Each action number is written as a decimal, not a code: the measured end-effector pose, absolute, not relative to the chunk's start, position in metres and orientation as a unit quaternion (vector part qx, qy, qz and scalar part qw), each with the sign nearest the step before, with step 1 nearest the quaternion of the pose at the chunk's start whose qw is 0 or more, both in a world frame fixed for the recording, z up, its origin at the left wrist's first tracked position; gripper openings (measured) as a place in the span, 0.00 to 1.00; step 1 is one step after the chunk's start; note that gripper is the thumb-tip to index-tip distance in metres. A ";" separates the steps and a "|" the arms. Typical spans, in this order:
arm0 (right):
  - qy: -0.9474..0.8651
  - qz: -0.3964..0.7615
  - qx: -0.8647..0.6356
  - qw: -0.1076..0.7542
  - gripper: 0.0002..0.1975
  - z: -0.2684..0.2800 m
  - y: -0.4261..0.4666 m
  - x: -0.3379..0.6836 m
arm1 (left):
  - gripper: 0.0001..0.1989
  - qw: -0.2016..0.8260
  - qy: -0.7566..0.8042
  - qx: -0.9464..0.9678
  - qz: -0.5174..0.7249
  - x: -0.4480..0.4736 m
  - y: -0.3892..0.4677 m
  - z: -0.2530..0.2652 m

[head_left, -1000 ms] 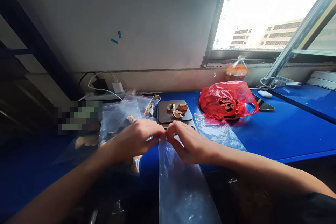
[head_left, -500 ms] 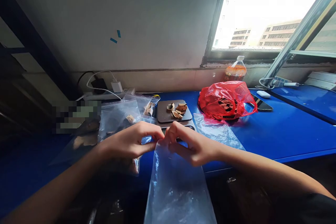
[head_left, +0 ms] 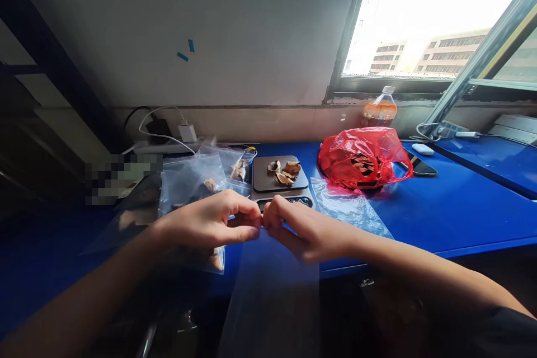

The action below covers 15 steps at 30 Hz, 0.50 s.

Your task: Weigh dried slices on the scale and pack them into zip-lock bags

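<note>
A clear plastic bag (head_left: 272, 296) hangs down in front of the table edge, its top edge pinched between both hands. My left hand (head_left: 213, 218) is closed on that edge, thumb below and fingers above. Close against it, my right hand (head_left: 300, 226) pinches the same edge with curled fingers. Just beyond my hands sits a kitchen scale (head_left: 260, 182), its lower display partly covered by my fingers. Several dried, brown, curved pieces (head_left: 284, 178) lie on its plate. Left of the scale are clear zip bags (head_left: 191, 179) with similar brown pieces inside.
A red plastic bag (head_left: 352, 145) of dark pieces stands right of the scale, beside a flat clear bag (head_left: 348, 207). Behind are a bottle (head_left: 380, 111), a phone (head_left: 422, 166) and a white case (head_left: 422, 149). A charger (head_left: 187, 133) and cables lie back left on the blue table (head_left: 457, 212).
The hanging bag has swung, and it looks flatter and darker. My hands stay close together at its top edge. The view has shifted slightly, showing more of the scale's display.
</note>
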State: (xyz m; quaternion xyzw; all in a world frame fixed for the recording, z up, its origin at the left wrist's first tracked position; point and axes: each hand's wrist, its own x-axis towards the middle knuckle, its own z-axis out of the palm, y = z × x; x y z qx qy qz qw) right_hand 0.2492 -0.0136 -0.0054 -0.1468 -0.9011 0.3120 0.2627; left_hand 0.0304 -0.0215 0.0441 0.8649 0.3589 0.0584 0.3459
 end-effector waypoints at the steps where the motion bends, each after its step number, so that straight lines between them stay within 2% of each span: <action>1: -0.898 0.325 -0.145 0.258 0.14 -0.003 -0.015 0.250 | 0.12 0.351 0.351 0.867 0.054 0.030 -0.022 0.045; 4: -0.884 0.360 -0.138 0.265 0.13 0.002 -0.015 0.252 | 0.12 0.361 0.355 0.860 0.068 0.029 -0.024 0.050; 8: -0.874 0.361 -0.126 0.300 0.09 0.005 -0.011 0.254 | 0.18 0.363 0.399 0.831 0.135 0.021 -0.019 0.052; 12: -0.868 0.379 -0.116 0.298 0.08 0.006 -0.010 0.255 | 0.23 0.377 0.411 0.807 0.194 0.011 -0.009 0.045; 15: -0.863 0.402 -0.111 0.284 0.09 0.007 -0.012 0.256 | 0.25 0.348 0.400 0.818 0.221 0.009 -0.006 0.042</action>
